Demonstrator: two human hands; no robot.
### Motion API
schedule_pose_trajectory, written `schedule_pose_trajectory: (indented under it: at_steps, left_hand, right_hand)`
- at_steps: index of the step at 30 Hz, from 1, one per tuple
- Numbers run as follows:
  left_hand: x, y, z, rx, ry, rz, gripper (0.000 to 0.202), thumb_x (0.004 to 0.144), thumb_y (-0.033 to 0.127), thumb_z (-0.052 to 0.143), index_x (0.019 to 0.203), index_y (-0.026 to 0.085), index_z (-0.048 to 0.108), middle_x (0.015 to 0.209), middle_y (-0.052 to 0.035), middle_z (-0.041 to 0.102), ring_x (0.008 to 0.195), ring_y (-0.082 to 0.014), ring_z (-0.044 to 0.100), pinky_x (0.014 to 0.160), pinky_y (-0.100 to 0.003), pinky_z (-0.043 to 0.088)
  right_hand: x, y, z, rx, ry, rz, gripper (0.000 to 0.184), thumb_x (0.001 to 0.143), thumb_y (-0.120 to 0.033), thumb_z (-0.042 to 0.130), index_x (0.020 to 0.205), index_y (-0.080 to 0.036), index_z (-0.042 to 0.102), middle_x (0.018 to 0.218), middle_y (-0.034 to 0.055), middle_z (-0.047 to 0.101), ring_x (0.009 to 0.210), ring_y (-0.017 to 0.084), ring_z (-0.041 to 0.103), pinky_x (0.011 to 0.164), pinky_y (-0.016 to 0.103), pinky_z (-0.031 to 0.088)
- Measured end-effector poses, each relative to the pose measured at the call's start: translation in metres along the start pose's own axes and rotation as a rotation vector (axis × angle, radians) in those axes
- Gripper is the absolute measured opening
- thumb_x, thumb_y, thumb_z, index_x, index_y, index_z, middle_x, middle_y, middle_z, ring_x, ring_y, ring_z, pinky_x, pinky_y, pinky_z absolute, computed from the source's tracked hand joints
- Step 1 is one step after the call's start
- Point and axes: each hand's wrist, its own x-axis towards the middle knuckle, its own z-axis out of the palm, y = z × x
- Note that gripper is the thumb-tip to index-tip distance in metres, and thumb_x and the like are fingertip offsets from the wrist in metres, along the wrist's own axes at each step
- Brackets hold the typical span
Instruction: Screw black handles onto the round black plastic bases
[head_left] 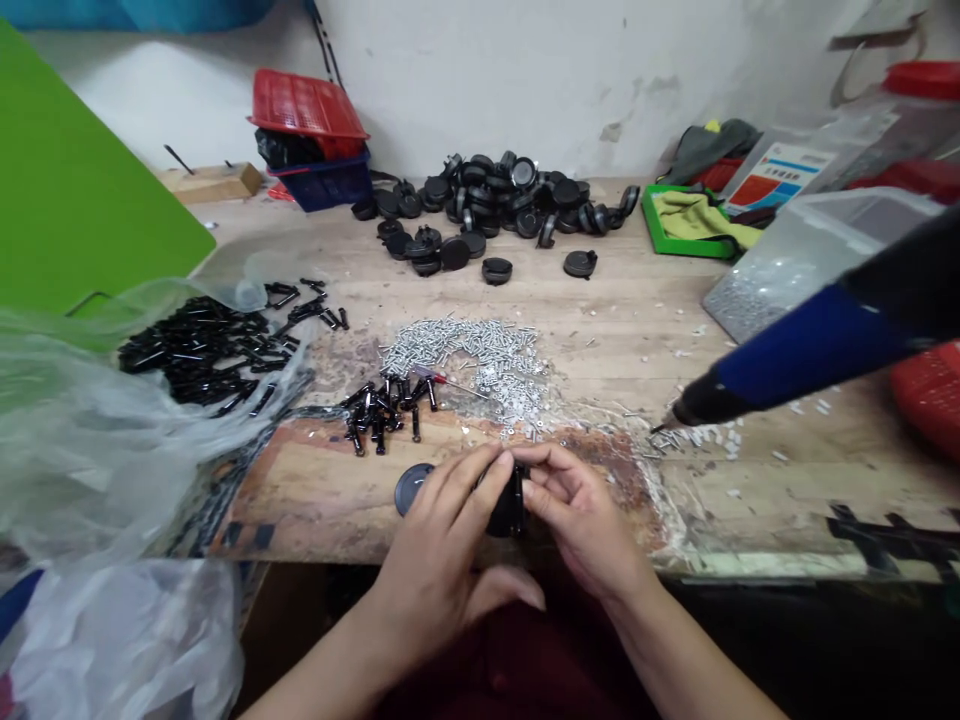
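Observation:
At the table's front edge my left hand (450, 520) has its fingers closed over the top of a black part (504, 512), with its thumb stretched out below. From the other side, my right hand (581, 510) pinches the same part near a glossy, upright black edge that looks like a pin. Much of the part is hidden behind my fingers. A flat black disc (411, 488) shows beside my left fingers; whether it joins the held part, I cannot tell. Just beyond lie short black pins (382, 410), a small screwdriver (450, 382) and a spread of silver screws (480, 345).
Round black wheel-like pieces (487, 200) are heaped by the wall. A blue power screwdriver (795, 350) slants in from the right, its tip above loose screws. Plastic bags with black pins (210, 345) lie left. A clear tub (817, 240) and green tray (656, 230) stand right.

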Motion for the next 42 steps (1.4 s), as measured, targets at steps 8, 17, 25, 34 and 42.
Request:
schedule_pose_trajectory:
  at_steps: [8,17,25,34,42]
  left_hand:
    - [-0.002,-0.002,0.016,-0.042,0.263,-0.194,0.054,0.081,0.018,0.059,0.132,0.017,0.039,0.125,-0.0165,0.052,0.121,-0.0260,0.050,0.097,-0.042,0.047]
    - [0.012,-0.029,-0.015,-1.302,0.488,-0.825,0.039,0.076,0.036,0.067,0.109,0.018,0.057,0.096,-0.0055,0.065,0.059,-0.0125,0.063,0.060,-0.030,0.053]
    - [0.015,-0.034,-0.016,-1.513,0.504,-0.824,0.031,0.073,0.028,0.070,0.100,0.015,0.063,0.102,-0.0091,0.064,0.078,-0.0159,0.061,0.062,-0.029,0.054]
    - [0.011,-0.041,-0.015,-1.670,0.492,-0.818,0.023,0.076,0.023,0.066,0.097,0.014,0.067,0.109,-0.0100,0.061,0.087,-0.0164,0.058,0.067,-0.029,0.056]
    - [0.015,-0.029,-0.013,-1.637,0.499,-0.767,0.026,0.075,0.018,0.068,0.101,0.018,0.067,0.112,-0.0070,0.061,0.089,-0.0171,0.059,0.070,-0.030,0.057]
  right_hand:
    - [0.003,0.004,0.022,-0.089,-0.008,0.029,0.022,0.078,-0.033,0.067,0.094,-0.022,0.057,0.080,-0.0003,0.065,0.075,0.013,0.062,0.073,0.025,0.049]
    - [0.102,-0.032,0.032,-1.337,0.014,-0.464,0.017,0.091,-0.022,0.047,0.091,-0.018,0.063,0.094,0.0068,0.063,0.092,0.019,0.055,0.081,0.030,0.043]
    - [0.189,-0.009,0.038,-1.579,-0.041,-0.427,0.019,0.080,-0.008,0.049,0.073,-0.017,0.063,0.091,0.0111,0.059,0.094,0.025,0.048,0.083,0.036,0.038]
    - [0.134,-0.026,0.044,-1.324,0.010,-0.605,0.016,0.092,-0.014,0.043,0.091,-0.017,0.058,0.093,0.0064,0.061,0.088,0.017,0.056,0.081,0.030,0.044]
    - [0.061,-0.034,0.049,-0.542,-0.098,-0.542,0.012,0.076,-0.011,0.069,0.073,-0.022,0.067,0.077,-0.0022,0.062,0.077,0.012,0.060,0.072,0.027,0.047]
